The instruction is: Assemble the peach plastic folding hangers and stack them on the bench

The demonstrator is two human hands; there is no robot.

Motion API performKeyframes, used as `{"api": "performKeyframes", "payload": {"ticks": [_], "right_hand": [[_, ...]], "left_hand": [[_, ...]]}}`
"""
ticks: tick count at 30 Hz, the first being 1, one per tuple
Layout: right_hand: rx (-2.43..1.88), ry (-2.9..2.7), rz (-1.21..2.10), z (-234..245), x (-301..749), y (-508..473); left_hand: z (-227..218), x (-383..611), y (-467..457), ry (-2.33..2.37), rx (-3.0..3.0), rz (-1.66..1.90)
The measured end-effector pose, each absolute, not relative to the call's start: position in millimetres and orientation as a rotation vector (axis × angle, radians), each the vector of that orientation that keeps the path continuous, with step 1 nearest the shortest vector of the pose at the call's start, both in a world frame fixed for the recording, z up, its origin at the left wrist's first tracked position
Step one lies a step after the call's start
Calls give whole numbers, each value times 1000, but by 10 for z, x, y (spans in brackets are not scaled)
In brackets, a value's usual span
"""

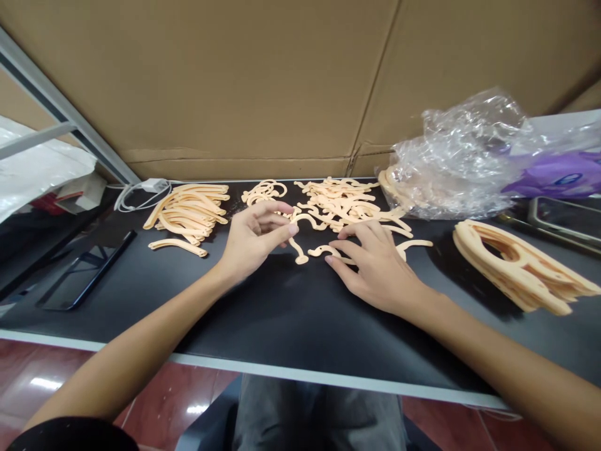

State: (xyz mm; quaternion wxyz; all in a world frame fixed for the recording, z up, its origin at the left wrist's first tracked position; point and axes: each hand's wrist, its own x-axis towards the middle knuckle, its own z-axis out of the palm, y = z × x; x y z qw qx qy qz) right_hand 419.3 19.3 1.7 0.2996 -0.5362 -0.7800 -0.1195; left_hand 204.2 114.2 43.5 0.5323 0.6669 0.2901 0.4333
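My left hand (256, 239) is closed, thumb and index finger pinching a pale, curved flat piece (307, 218) that looks like wood or foam. Just below its fingertips, a stem with a rounded end (300, 255) shows; whether it is part of the same piece I cannot tell. My right hand (375, 263) is low over the table, its thumb and fingers closed around a small wavy piece (323, 250) of the same pale material. Right behind both hands lies a loose pile of wavy pieces (338, 200), with a smaller heap of curved pieces (265, 190) to its left.
Long curved strips (192, 210) are stacked at left, near a white cable (141, 191) and a phone (89, 269). On the right sit a stack of larger cut-out pieces (521, 263), crumpled clear plastic bags (464, 156) and a purple package (558, 174). Cardboard (253, 81) walls the back.
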Motion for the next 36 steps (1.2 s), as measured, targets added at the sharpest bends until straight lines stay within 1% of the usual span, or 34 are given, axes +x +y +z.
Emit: {"api": "performKeyframes", "payload": {"ticks": [9,14,17,20,24,30,33,36], "right_hand": [[-1457,-2068,-343,32,4204,196],[-1319,-2069,-321,65,4144,154],[-1194,-2189,-233,106,3966,116],[-1058,-2351,-122,158,3642,139],[-1005,-2483,86,201,3081,347],[-1014,-2543,258,185,2529,709],[-1018,-2550,175,173,2564,684],[-935,-2488,-125,191,2797,518]], "left_hand": [[419,2059,1109,634,1608,965],[457,2052,1051,700,1767,1099],[475,2040,1057,758,1832,1231],[469,2009,1170,767,1753,1292],[449,1912,1457,784,1564,1362],[472,1724,1768,798,1399,1383],[482,1706,1783,786,1399,1366],[496,1731,1753,751,1405,1334]]}}
